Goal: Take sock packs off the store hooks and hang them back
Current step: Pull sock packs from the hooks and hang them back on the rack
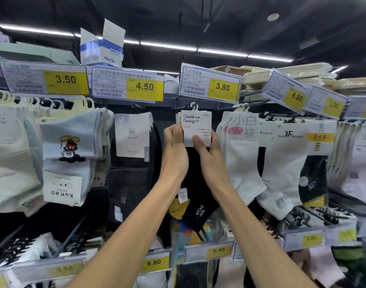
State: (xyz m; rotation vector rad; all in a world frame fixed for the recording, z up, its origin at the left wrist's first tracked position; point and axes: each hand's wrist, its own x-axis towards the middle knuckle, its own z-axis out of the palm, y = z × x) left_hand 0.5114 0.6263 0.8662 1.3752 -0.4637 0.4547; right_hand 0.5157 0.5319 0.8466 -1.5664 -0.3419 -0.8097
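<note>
- The 3.80 price tag [211,85] sits on the upper rail of the sock wall and serves as the marker for everything else here.
- Straight below that tag hangs the sock pack [196,123], a black sock under a white card printed "Classics Design", with a few more cards of the same kind stacked close behind it.
- The pack's white plastic hanger [194,106] reaches up to the metal hook [183,100] just under the tag (whether the loop is actually threaded on the hook cannot be told from this angle).
- The left hand [174,142], below the tag and a little to its left, pinches the left edge of the card with curled fingers.
- The right hand [207,148], directly below the tag, holds the card's lower right corner: the thumb lies flat on the front and the fingers wrap behind the right edge.
- Both bare forearms rise from the bottom of the view and meet under the tag.
- Below and right of the tag hang white sock packs [242,152], their cards bearing large Chinese characters.
- Below and left of the tag hangs a dark grey sock pack [132,150]; further left are pale blue socks [67,154] with a cartoon figure.
- Left of the tag on the same rail is a 4.50 price tag [128,85]; to the right, a tilted 6.80 price tag [286,90].
- Above and left of the tag stands an opened blue-and-white box [102,48].
</note>
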